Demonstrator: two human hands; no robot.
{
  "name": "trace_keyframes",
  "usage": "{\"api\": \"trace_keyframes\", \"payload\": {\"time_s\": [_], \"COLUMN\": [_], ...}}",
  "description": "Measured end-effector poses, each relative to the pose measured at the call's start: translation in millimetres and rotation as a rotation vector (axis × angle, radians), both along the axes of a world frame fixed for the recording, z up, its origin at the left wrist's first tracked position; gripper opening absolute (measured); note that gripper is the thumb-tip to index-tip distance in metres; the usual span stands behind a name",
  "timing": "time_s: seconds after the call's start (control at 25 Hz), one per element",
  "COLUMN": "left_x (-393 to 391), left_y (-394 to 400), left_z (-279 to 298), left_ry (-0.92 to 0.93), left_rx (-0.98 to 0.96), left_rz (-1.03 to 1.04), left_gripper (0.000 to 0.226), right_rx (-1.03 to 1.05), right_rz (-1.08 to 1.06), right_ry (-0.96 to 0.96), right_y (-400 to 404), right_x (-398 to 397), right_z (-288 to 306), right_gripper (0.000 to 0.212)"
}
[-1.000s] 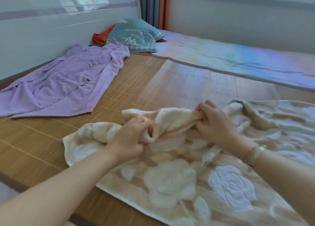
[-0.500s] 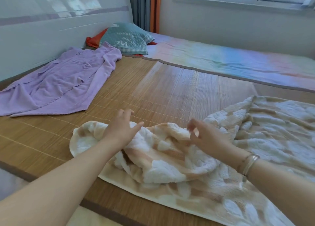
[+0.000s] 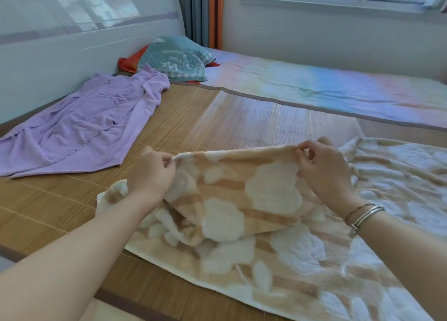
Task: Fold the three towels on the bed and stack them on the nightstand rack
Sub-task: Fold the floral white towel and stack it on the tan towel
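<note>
- Bedroom: bamboo mat (image 3: 242, 122) covering the bed, grey headboard (image 3: 72, 49) behind it, window on the far wall.
- Beige floral towel (image 3: 278, 260): near edge of the mat, one end lifted, the rest spread flat and running off to the right.
- Purple towel (image 3: 79, 132): far-left part of the mat, against the headboard, unfolded and rumpled.
- Teal pillow (image 3: 176, 56): beyond the mat's far edge.
- Progress, as judged: first fold only starting; nothing folded or stacked; third towel and nightstand rack not in view.
- Left hand (image 3: 150, 175): fingers curled, pinching the raised towel edge's left corner.
- Right hand (image 3: 324, 168): thumb and fingers pinching the right corner, edge taut between both hands.
</note>
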State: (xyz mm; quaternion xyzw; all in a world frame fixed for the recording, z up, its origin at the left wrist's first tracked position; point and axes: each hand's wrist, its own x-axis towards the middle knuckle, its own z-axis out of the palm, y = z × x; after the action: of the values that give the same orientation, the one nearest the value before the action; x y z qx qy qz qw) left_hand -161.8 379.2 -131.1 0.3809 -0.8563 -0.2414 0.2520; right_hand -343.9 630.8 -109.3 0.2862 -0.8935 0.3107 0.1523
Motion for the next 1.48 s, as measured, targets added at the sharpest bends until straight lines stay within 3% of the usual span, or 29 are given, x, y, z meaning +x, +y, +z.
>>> {"api": "trace_keyframes", "payload": {"time_s": [0.08, 0.16, 0.24, 0.36, 0.44, 0.56, 0.6, 0.68, 0.76, 0.8, 0.88, 0.96, 1.08, 1.16, 1.48], "left_x": [7, 14, 19, 19, 0, -61, -83, -120, -143, -142, -116, -74, -4, 30, 136], "left_y": [-2, -1, -4, -16, -33, -85, -103, -135, -155, -160, -159, -152, -136, -132, -130], "left_z": [15, 21, 17, 7, 3, 3, 8, 6, -15, -29, -60, -83, -108, -117, -97], "left_ry": [0.121, 0.132, 0.02, -0.131, -0.144, -0.01, 0.046, 0.0, -0.101, -0.078, -0.053, -0.199, -0.562, -0.693, -0.836], "left_rx": [-0.122, -0.089, 0.128, 0.593, 0.641, 0.251, 0.18, 0.225, 0.22, 0.189, 0.045, -0.066, 0.0, 0.008, 0.043], "left_rz": [0.031, -0.027, -0.142, -0.257, -0.213, -0.123, -0.131, -0.199, -0.185, -0.184, -0.101, -0.07, -0.164, -0.161, -0.064], "left_gripper": [0.022, 0.028, 0.026, 0.024, 0.023, 0.024, 0.034, 0.092, 0.114, 0.112, 0.084, 0.065, 0.071, 0.08, 0.082], "right_rx": [-0.02, 0.016, 0.058, 0.161, 0.223, 0.067, -0.033, -0.141, -0.049, 0.028, 0.159, 0.284, 0.443, 0.551, 0.698], "right_rz": [0.052, 0.124, 0.095, -0.039, -0.091, -0.015, 0.012, 0.14, 0.256, 0.305, 0.416, 0.446, 0.47, 0.466, 0.509], "right_ry": [-0.103, -0.424, -0.715, -0.927, -0.994, -0.76, -0.637, -0.598, -0.655, -0.643, -0.566, -0.449, -0.389, -0.402, -0.389], "right_y": [0, -1, -2, -16, -40, -97, -118, -153, -170, -171, -153, -128, -106, -107, -128], "right_x": [10, 22, 26, 19, 0, -56, -78, -110, -118, -112, -87, -53, 0, 28, 123], "right_z": [11, 12, 12, 13, 12, 19, 27, 38, 28, 15, -23, -58, -87, -98, -116], "right_gripper": [0.014, 0.011, 0.011, 0.014, 0.02, 0.013, 0.021, 0.058, 0.084, 0.088, 0.084, 0.074, 0.062, 0.062, 0.083]}}
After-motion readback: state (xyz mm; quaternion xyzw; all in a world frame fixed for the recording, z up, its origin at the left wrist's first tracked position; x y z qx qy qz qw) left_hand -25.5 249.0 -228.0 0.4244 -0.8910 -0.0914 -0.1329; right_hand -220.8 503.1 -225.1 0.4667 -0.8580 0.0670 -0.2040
